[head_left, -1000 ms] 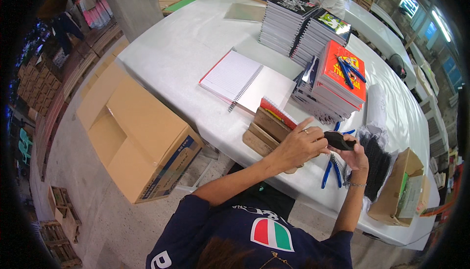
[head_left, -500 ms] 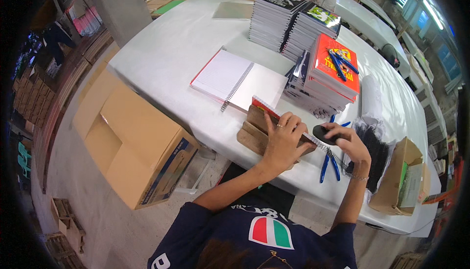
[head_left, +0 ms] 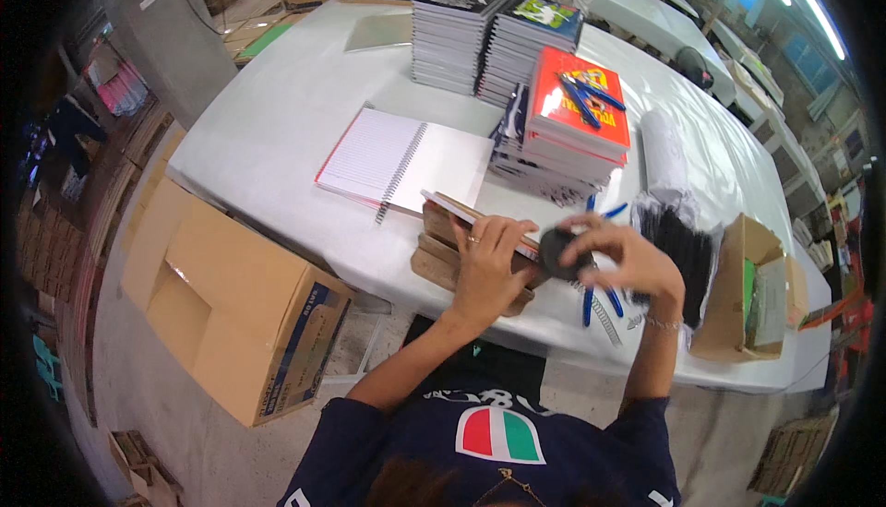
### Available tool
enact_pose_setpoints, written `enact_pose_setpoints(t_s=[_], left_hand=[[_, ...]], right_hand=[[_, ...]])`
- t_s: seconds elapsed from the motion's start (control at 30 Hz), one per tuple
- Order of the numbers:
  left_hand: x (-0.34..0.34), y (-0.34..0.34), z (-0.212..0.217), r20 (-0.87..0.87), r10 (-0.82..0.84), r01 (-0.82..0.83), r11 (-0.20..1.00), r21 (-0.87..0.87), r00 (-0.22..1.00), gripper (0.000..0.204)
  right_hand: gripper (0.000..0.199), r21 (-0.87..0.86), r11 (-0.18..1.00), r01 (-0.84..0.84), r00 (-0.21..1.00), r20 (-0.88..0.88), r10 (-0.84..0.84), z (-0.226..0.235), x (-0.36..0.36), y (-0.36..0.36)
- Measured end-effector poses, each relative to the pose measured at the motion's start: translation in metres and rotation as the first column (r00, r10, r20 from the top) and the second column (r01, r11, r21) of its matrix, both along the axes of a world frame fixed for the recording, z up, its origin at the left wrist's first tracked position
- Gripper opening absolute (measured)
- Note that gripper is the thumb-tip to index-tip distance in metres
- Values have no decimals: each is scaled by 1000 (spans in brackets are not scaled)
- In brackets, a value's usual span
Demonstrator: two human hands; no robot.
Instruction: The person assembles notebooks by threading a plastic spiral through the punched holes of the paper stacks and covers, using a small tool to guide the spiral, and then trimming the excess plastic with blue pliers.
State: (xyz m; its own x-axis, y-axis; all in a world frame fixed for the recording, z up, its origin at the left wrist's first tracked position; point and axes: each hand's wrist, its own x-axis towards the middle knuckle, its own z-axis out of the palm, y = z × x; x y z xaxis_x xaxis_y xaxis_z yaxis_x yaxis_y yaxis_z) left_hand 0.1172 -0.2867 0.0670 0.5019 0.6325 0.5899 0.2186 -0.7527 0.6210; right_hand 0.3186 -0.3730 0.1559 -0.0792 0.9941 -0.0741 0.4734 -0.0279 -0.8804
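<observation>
hands work close together at the near edge of the white desk (head_left: 277,119). left hand (head_left: 487,262) lies flat and open on a thin notebook (head_left: 461,212) atop brown cardboard blocks (head_left: 441,247), pressing it so it cannot slide. right hand (head_left: 628,262) curls its fingers around a small black thing (head_left: 556,253) right beside the notebook's end.

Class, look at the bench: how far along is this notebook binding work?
Done: tall stacks of bound notebooks stand at the back of the table. In hand: the left hand presses a thin notebook on brown covers; the right hand grips a small black object. Left: an open spiral notebook, a loose wire spiral.
</observation>
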Motion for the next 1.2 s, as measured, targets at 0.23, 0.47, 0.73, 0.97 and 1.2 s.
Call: enact_pose_setpoints(t_s=[0.23,0.47,0.73,0.97,1.2], left_hand=[[-3,2,-6,-57,-34,34,999,-6,998,78],[-8,-2,0,-21,-10,9,999,-43,1000,95],[-5,-1,-6,-5,21,-21,1000,9,1000,98],[-12,2,-4,65,-42,43,999,-15,997,94],[-15,6,-6,37,94,-99,980,170,995,98]], right_hand=[[31,23,999,-34,979,-202,38,-9,1,6],[29,92,972,-218,976,-4,219,12,-23,-3],[36,24,988,-152,972,-176,154,-5,0,26],[34,6,975,-224,956,-193,221,6,-20,22],[22,83,990,-114,957,-258,132,-22,-2,35]])
